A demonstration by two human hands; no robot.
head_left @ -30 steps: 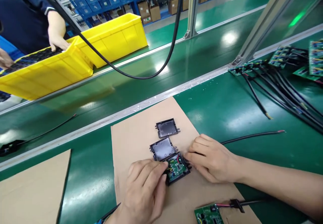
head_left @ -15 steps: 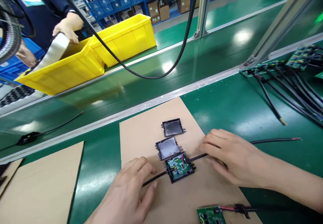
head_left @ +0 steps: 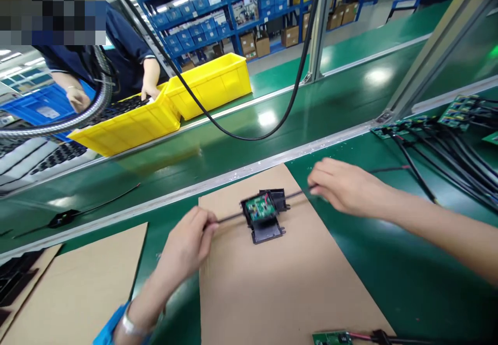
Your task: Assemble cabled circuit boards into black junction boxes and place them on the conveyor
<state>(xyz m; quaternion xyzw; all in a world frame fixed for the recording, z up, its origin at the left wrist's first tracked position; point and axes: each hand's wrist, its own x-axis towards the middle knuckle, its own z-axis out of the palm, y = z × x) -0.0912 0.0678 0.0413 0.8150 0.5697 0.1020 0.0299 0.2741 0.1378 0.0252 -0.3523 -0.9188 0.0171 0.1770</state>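
A green circuit board (head_left: 261,207) sits in an open black plastic case with a black cable leaving each side. My left hand (head_left: 190,238) pinches the left cable (head_left: 229,217), and my right hand (head_left: 338,185) is closed on the right cable (head_left: 298,194). Between them the case hangs, slightly blurred, over two black plastic covers. One cover (head_left: 268,232) shows below the case, the other (head_left: 279,199) behind its right side; each is partly hidden. Under them lies a cardboard sheet (head_left: 249,293).
Another circuit board (head_left: 330,337) with a cable lies at the front edge. Several wired boards (head_left: 412,125) are at the right. More cardboard (head_left: 89,277) lies left. Across the green line a co-worker's hand (head_left: 150,86) reaches into a yellow bin (head_left: 132,129). A black cable (head_left: 249,138) hangs ahead.
Both hands have moved away from me, carrying the case and board by the cables from beside the covers to above them. The co-worker's white piece has gone down into the yellow bin.
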